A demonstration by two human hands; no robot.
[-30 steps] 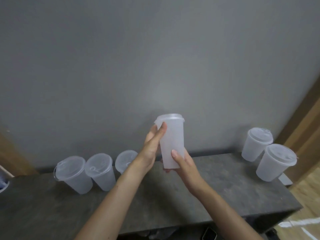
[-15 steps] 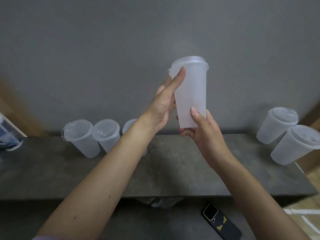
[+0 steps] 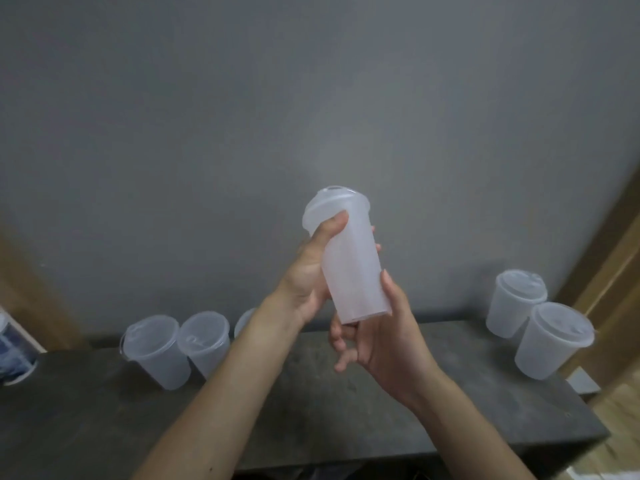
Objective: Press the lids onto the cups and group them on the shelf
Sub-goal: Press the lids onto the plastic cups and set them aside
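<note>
Cup [image 3: 351, 271], lidded, gripped by left hand [image 3: 306, 285] and right hand [image 3: 381, 336] above dark, perhaps stone shelf [image 3: 104, 414]; grey wall [image 3: 207, 133].

dim, soft, even light; slight blur, wide-angle bending at edges.

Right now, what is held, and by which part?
The lidded cup: left hand grips its upper wall under the lid, right hand its base.

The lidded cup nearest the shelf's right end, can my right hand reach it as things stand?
Probably, once freed: the right hand holds the base of the tall lidded cup. Only bare shelf lies between it and the right-end cup.
</note>
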